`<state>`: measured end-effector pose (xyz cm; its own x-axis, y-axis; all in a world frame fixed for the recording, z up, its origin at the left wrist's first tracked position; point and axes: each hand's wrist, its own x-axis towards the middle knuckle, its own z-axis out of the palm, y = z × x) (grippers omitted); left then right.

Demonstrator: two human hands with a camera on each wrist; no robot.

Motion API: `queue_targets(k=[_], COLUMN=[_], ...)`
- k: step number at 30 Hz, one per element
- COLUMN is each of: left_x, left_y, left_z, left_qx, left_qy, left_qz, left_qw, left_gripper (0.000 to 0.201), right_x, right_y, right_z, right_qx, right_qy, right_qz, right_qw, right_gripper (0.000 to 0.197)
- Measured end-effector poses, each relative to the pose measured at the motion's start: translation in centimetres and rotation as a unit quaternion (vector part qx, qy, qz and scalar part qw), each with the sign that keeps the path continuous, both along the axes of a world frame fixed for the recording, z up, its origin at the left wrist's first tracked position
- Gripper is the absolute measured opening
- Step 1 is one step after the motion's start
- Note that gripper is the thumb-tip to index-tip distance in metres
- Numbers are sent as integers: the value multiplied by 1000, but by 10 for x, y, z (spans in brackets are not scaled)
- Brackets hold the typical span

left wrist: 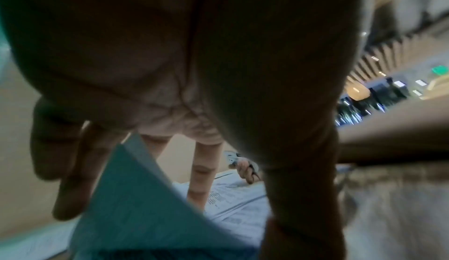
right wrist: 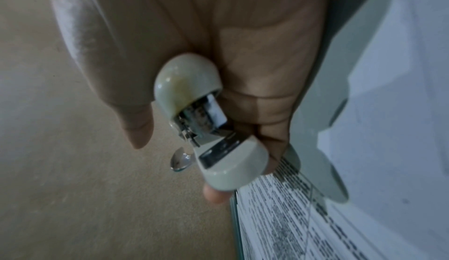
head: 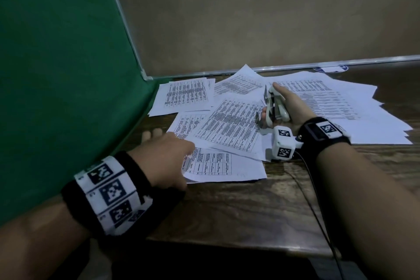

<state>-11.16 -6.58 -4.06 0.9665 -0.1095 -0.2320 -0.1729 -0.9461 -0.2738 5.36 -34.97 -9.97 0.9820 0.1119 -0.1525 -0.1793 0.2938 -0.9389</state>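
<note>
Count: one stapler (head: 276, 107), pale body with metal works. Of printed sheets (head: 229, 125) there are at least six loose ones spread on the wood surface (head: 238, 211), plus a stack (head: 363, 120) right of the stapler whose leaves I cannot count. My right grip (head: 289, 110) is wrapped round the stapler, thumb along one side, fingers curled on the other. The stapler's mouth is slightly parted, held over the sheets. My left grip (head: 163, 157), well left of the stapler and nearer me, pinches one sheet corner (left wrist: 145, 206) between thumb and fingers. That corner stands raised off the pile.
</note>
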Motion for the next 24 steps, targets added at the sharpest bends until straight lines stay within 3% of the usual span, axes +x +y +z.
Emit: queue_targets(k=[3,5,9,15,18,22,24], left_x=[-5,-11,-24,4,18,14,7], left_y=[-12,-19,-46,-73,-71,-74,-74], left_z=[-1,-4,-19,-19,-18,-14,-15], left_qx=[122,158,43,-76,-16,29,34], left_qy=[-31,-23,-63,2,-13,-33,-45], left_qz=[-30,-68,-243,-222,-289,-327,-341], left_qw=[992,985,967,972,957,944,939], left_gripper=[43,45,45,34,27,49,48], right_x=[3,3,4,-1,-1,-3,-3], right_y=[-1,0,0,-1,0,-1,-1], right_z=[-1,-1,-3,0,1,2,2], right_qx=[7,7,0,15,4,14,14], right_qy=[4,3,3,-6,-1,10,12], right_qz=[4,8,11,15,9,12,16], right_qw=[1000,1000,1000,1000,1000,1000,1000], right_gripper=[46,48,48,48,47,48,48])
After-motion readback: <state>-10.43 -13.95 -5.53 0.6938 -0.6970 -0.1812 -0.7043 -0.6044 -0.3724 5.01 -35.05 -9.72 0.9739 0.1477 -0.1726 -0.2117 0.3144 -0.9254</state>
